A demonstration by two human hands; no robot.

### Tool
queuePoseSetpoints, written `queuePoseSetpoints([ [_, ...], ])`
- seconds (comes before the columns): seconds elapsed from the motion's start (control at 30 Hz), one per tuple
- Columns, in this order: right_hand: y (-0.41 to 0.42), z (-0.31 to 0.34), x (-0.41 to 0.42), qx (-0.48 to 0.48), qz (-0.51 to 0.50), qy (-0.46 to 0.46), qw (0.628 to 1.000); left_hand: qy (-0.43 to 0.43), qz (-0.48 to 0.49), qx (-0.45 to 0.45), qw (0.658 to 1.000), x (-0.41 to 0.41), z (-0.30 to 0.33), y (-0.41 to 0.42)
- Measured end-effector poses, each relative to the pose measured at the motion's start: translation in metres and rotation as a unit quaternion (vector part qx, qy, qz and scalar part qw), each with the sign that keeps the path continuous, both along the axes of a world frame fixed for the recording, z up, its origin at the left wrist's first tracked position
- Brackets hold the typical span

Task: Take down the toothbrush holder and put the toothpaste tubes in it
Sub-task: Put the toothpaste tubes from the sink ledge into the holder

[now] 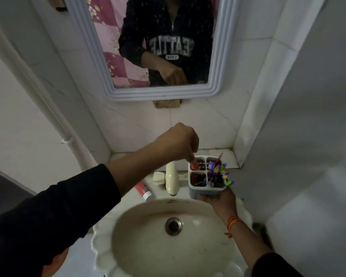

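The right hand (218, 198) cups the white toothbrush holder (207, 177) from below, fingers wrapped around its base, above the sink's (168, 256) back right rim. The holder has four compartments. The left hand (180, 140) pinches a red toothpaste tube (194, 163) between its fingertips, the tube's lower end inside the back left compartment. The right compartments carry purple, yellow and green pieces sticking up over the rim; the front left one holds dark red items, unclear. A second red-and-white toothpaste tube (143, 189) lies on the sink's back edge, left of the cream tap (172, 179).
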State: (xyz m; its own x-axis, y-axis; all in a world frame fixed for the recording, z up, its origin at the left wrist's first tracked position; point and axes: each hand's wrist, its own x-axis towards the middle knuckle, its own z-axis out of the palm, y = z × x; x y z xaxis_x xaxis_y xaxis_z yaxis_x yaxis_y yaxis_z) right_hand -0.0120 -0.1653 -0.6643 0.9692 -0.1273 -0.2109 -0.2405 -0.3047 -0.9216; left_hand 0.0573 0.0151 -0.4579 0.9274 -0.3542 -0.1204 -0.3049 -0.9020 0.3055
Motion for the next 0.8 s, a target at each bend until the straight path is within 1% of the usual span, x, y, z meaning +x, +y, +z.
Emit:
queuePoseSetpoints([
  [0.07, -0.004, -0.016, 0.004, 0.046, -0.019, -0.022, 0.999, -0.009, -0.015, 0.014, 1.000, -0.006, -0.016, -0.009],
  [0.1, -0.004, -0.026, 0.007, 0.054, -0.011, -0.039, 0.998, -0.014, -0.023, 0.030, 0.999, -0.009, -0.025, -0.014],
  [0.17, -0.001, -0.017, 0.005, 0.046, -0.014, -0.057, 0.997, -0.006, -0.043, 0.074, 0.996, -0.015, -0.041, -0.022],
  [0.23, 0.001, -0.005, 0.002, 0.040, -0.016, -0.035, 0.998, 0.002, -0.062, 0.117, 0.991, -0.021, -0.053, -0.027],
  [0.3, -0.002, -0.005, 0.002, 0.011, 0.010, -0.010, 1.000, -0.013, -0.067, 0.148, 0.987, -0.025, -0.059, -0.031],
  [0.37, -0.004, -0.008, 0.003, -0.002, 0.016, -0.002, 1.000, -0.015, -0.058, 0.160, 0.985, -0.027, -0.064, -0.033],
  [0.47, -0.002, -0.011, 0.003, 0.001, -0.007, -0.029, 1.000, 0.017, -0.066, 0.165, 0.984, -0.027, -0.062, -0.030],
  [0.53, -0.001, -0.021, 0.007, 0.018, -0.032, -0.039, 0.999, 0.028, -0.066, 0.131, 0.989, -0.022, -0.058, -0.021],
  [0.63, 0.000, -0.020, 0.007, 0.017, -0.024, -0.041, 0.999, 0.017, -0.011, 0.017, 1.000, -0.010, -0.049, 0.005],
  [0.73, 0.000, -0.024, 0.008, 0.024, -0.032, -0.047, 0.998, -0.013, 0.087, -0.103, 0.991, -0.001, -0.047, 0.037],
  [0.8, 0.001, -0.025, 0.008, 0.023, -0.028, -0.052, 0.998, -0.002, 0.186, -0.122, 0.975, 0.008, -0.063, 0.062],
])
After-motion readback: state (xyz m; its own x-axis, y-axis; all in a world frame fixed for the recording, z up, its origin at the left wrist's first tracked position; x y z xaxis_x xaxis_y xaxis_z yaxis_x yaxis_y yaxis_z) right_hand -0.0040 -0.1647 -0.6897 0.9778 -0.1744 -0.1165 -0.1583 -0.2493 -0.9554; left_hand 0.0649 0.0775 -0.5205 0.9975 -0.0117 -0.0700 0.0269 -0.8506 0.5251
